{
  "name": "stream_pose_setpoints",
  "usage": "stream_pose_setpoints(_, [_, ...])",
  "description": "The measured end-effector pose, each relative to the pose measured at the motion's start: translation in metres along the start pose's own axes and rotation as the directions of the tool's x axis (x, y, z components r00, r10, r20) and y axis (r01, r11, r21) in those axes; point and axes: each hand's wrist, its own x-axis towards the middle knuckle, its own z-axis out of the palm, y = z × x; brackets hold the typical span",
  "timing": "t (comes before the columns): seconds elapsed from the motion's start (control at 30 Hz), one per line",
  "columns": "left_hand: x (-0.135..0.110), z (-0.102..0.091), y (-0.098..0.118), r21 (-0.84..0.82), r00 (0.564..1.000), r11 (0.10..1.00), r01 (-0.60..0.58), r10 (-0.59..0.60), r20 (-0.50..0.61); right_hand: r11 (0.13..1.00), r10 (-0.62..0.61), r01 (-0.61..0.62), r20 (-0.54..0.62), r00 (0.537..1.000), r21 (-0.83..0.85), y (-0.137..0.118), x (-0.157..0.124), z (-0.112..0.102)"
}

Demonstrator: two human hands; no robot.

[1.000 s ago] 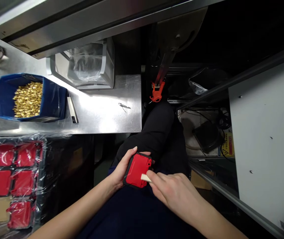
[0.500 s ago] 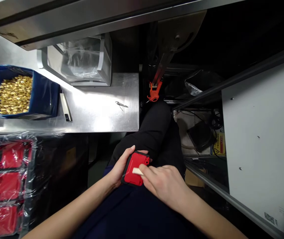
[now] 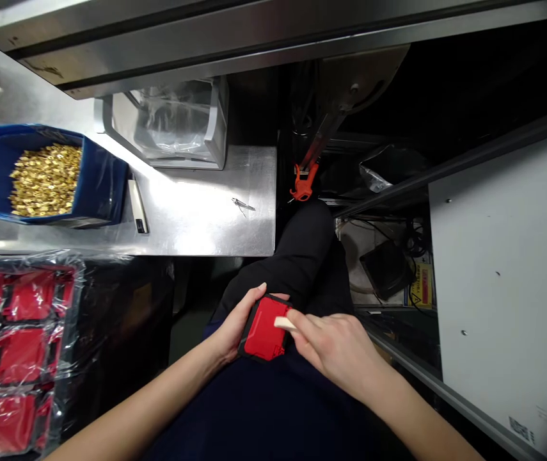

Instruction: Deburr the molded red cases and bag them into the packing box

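Note:
Over my lap, my left hand (image 3: 239, 325) is wrapped round the left side of a small red and black plastic case (image 3: 266, 323), its thumb along the upper edge. My right hand (image 3: 333, 342) is closed round a cream-coloured flat handle (image 3: 283, 324), whose blunt end sticks out over the case's red face. The working end of this tool is hidden by the fingers, near the case's right edge. Further up, a similar white-handled tool (image 3: 137, 205) with a black end lies on the metal bench (image 3: 191, 224).
A blue bin (image 3: 105, 186) of small brass parts and a grey bin (image 3: 215, 121) with clear plastic bags stand on the bench. Small metal pieces (image 3: 243, 204) lie near its edge. Lower left, plastic film covers a crate of red cases (image 3: 18, 352). An orange air gun (image 3: 304, 182) hangs beyond my knee.
The cream handle and my right hand have shifted slightly right and up over the case. The case has turned a little in my left hand. The camera view has shifted slightly.

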Motion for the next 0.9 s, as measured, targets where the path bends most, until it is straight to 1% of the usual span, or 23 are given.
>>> stream_pose_setpoints(0.07, [0.001,-0.001,-0.001,0.021,1.0,1.0,-0.013,0.012,0.005,0.999,-0.047,0.047,0.023,0.999,-0.003,0.0,-0.004,0.002])
stream_pose_setpoints(0.13, [0.002,-0.001,-0.002,0.043,1.0,0.999,-0.025,0.025,0.002,0.997,-0.083,0.083,0.006,0.997,0.002,-0.001,-0.006,0.004])
stream_pose_setpoints(0.17, [0.002,-0.001,-0.002,0.045,1.0,0.999,-0.028,0.028,0.002,0.997,-0.081,0.081,-0.013,0.997,0.003,-0.002,-0.005,0.006])
stream_pose_setpoints(0.23, [0.002,-0.002,-0.003,0.039,1.0,0.999,-0.027,0.026,0.008,0.999,-0.034,0.034,-0.044,0.998,0.0,-0.001,-0.005,0.008])
stream_pose_setpoints(0.3, [0.003,-0.002,-0.004,0.024,0.999,0.999,-0.029,0.028,0.022,1.0,0.023,-0.023,-0.047,0.999,0.004,0.0,-0.007,0.009])
stream_pose_setpoints(0.33, [0.003,-0.003,-0.004,0.018,0.999,0.999,-0.032,0.031,0.032,0.999,0.032,-0.032,-0.044,0.999,0.005,0.0,-0.008,0.01])
stream_pose_setpoints(0.43, [0.005,-0.005,-0.007,0.015,0.997,0.999,-0.039,0.038,0.061,0.999,-0.04,0.04,-0.036,0.999,0.004,-0.003,-0.011,0.012])
stream_pose_setpoints(0.5, [0.006,-0.007,-0.007,-0.007,0.997,1.0,-0.026,0.026,0.076,0.998,-0.068,0.068,-0.034,0.997,0.001,-0.005,-0.007,0.008])
stream_pose_setpoints(0.53, [0.005,-0.008,-0.007,-0.032,0.997,0.999,-0.013,0.015,0.08,0.999,-0.049,0.05,-0.042,0.998,0.014,-0.004,-0.003,0.004])
stream_pose_setpoints(0.57, [0.005,-0.008,-0.007,-0.06,0.996,0.998,0.002,0.003,0.09,0.999,0.003,0.0,-0.06,0.998,0.045,-0.001,0.003,-0.001])
stream_pose_setpoints(0.6, [0.003,-0.009,-0.007,-0.087,0.994,0.996,0.015,-0.005,0.109,0.993,0.087,-0.078,-0.094,0.992,0.092,0.004,0.01,-0.007])
stream_pose_setpoints(0.63, [0.002,-0.011,-0.007,-0.107,0.991,0.994,0.022,-0.007,0.135,0.974,0.189,-0.167,-0.135,0.973,0.156,0.009,0.018,-0.012])
stream_pose_setpoints(0.7, [0.001,-0.013,-0.007,-0.128,0.979,0.992,0.007,0.019,0.201,0.898,0.38,-0.311,-0.193,0.905,0.31,0.02,0.042,-0.021])
stream_pose_setpoints(0.73, [0.0,-0.015,-0.008,-0.135,0.972,0.991,-0.012,0.043,0.232,0.863,0.432,-0.337,-0.206,0.878,0.376,0.024,0.057,-0.023])
stream_pose_setpoints(0.77, [0.0,-0.016,-0.008,-0.141,0.964,0.99,-0.03,0.066,0.257,0.845,0.441,-0.325,-0.21,0.872,0.424,0.026,0.076,-0.023])
stream_pose_setpoints(0.8, [0.0,-0.017,-0.009,-0.148,0.959,0.988,-0.047,0.086,0.271,0.843,0.413,-0.285,-0.21,0.886,0.455,0.025,0.098,-0.022])
stream_pose_setpoints(0.9, [0.001,-0.022,-0.012,-0.171,0.945,0.983,-0.065,0.116,0.305,0.876,0.249,-0.13,-0.206,0.946,0.464,0.01,0.168,-0.013])
